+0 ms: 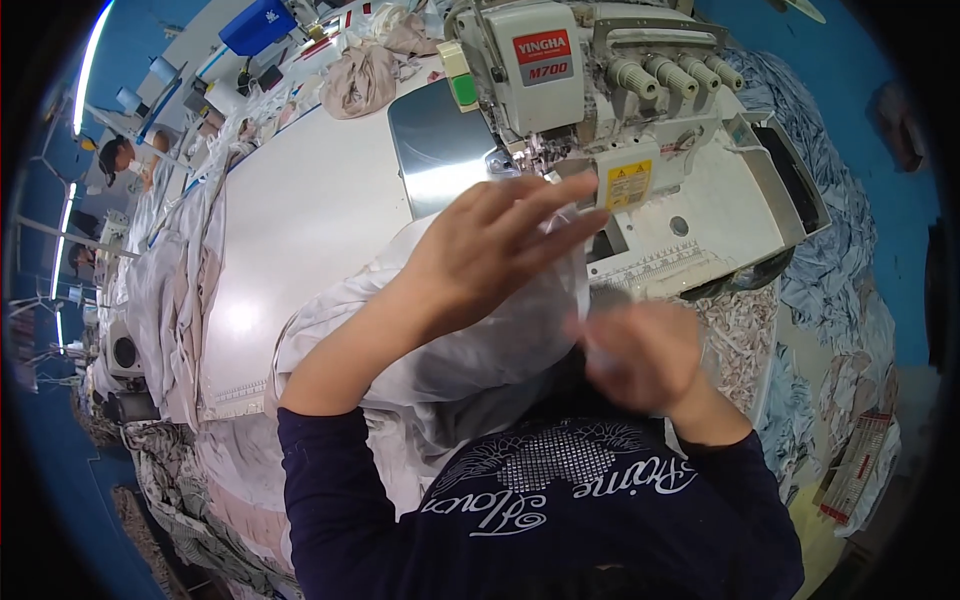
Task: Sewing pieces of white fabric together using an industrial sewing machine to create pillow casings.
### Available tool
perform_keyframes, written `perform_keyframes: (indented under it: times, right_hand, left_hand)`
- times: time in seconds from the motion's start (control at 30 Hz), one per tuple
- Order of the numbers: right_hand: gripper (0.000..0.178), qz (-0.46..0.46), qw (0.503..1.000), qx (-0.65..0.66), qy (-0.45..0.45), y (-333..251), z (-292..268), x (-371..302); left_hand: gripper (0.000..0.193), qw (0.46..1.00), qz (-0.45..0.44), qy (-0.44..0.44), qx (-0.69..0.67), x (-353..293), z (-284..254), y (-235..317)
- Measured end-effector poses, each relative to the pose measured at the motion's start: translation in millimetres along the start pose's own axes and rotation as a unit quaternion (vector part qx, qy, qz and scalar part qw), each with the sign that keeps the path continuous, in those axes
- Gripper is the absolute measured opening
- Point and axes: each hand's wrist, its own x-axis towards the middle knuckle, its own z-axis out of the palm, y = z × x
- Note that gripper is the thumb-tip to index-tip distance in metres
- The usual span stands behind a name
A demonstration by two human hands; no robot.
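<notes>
Under L hand [490, 245], plain wht cloth [485, 355], bunched w/ loose folds.

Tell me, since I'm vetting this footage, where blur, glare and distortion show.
All in the head view: the right hand is smeared, apparently by motion, the left hand sharper; white glare lies on the metal plate; the top-left lamp bows; black fills the corners.
</notes>
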Motion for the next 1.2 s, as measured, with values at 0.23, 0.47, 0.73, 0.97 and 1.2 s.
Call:
perform_keyframes:
  times: [0.23, 0.47, 0.73, 0.97, 1.2]
  right_hand:
    - [0.047, 0.342, 0.878, 0.321, 0.093, -2, 12, -11]
    - [0.026, 0.518, 0.724, 0.453, -0.036, 19, 34, -1]
    - [0.020, 0.495, 0.714, 0.494, -0.002, 27, 49, -10]
    - [0.020, 0.501, 0.709, 0.496, 0.000, 24, 47, -5]
    - [0.021, 0.469, 0.740, 0.481, -0.011, 36, 50, 6]
  left_hand:
    - [0.023, 0.993, 0.079, 0.080, -0.021, -9, -7, -6]
    - [0.025, 0.998, 0.045, 0.039, -0.028, -19, -13, -7]
    - [0.027, 0.997, -0.043, -0.009, -0.071, -18, -22, -1]
    - [0.027, 0.993, -0.054, -0.027, -0.097, -18, -24, -7]
    - [0.032, 0.987, -0.091, -0.027, -0.126, -12, -20, -35]
